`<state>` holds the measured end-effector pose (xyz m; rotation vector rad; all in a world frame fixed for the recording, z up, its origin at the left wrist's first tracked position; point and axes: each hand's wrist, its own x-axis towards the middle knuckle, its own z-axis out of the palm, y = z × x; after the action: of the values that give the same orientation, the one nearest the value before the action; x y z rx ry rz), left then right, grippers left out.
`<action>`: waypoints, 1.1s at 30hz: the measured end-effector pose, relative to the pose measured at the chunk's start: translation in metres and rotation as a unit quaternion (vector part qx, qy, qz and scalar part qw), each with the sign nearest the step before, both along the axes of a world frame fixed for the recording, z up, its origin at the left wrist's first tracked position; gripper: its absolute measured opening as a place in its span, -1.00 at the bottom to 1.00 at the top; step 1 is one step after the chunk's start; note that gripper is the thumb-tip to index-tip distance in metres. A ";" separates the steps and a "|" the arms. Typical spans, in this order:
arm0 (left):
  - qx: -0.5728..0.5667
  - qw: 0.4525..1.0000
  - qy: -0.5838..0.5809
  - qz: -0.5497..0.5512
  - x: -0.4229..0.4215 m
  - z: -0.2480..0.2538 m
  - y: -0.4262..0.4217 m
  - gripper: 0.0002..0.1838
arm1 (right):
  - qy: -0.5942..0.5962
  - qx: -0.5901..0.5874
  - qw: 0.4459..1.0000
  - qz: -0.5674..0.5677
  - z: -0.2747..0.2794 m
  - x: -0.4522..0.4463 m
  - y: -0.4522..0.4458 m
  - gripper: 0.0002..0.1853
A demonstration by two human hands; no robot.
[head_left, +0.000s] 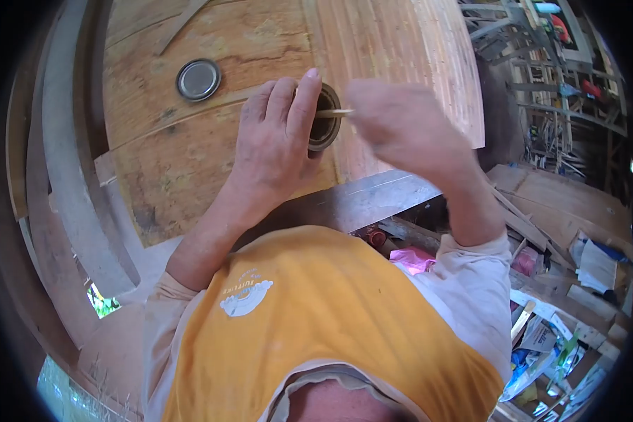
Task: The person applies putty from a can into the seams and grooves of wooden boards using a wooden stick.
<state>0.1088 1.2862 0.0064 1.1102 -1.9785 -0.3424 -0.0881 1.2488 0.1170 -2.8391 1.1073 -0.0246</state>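
While our L hand (274,130) is wrapped round the side of an open can (337,128), we've got our R hand (404,123), blurred, closed on a thin stick (335,113) reaching into the can's mouth. We see the can over the wood tabletop (183,176) (can't tell if it's resting on it), w/ a round metal lid (198,79) lying flat to its L, nr our L hand.

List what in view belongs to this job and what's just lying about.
In the job:
Open can, held by the left hand
Stick in the right hand
Metal lid, probably the can's

Apparently just lying about:
Narrow wood strip
Pink material
White sheet at right
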 end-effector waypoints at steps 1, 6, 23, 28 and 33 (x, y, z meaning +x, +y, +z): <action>-0.003 1.000 -0.017 0.001 -0.005 0.003 0.002 0.10 | 0.013 0.001 1.000 0.002 -0.010 0.007 0.003 -0.86; 0.014 1.000 -0.004 -0.001 -0.005 0.000 0.000 0.10 | -0.009 0.090 0.995 -0.043 -0.021 0.001 0.006 -0.87; 0.016 0.976 0.210 -0.057 0.025 -0.059 -0.069 0.05 | -0.231 -0.045 0.801 -0.551 -0.165 -0.181 -0.104 -0.64; 0.002 0.978 0.199 -0.057 0.027 -0.062 -0.073 0.04 | -0.218 -0.043 0.803 -0.553 -0.188 -0.185 -0.119 -0.58; 0.002 0.977 0.206 -0.061 0.026 -0.066 -0.073 0.04 | -0.145 -0.016 0.811 -0.567 -0.174 -0.177 -0.122 -0.53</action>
<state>0.1347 1.2132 -0.0598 0.8408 -1.6763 -0.5905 -0.2654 1.1267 -0.0567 -1.6493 2.4499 -0.5232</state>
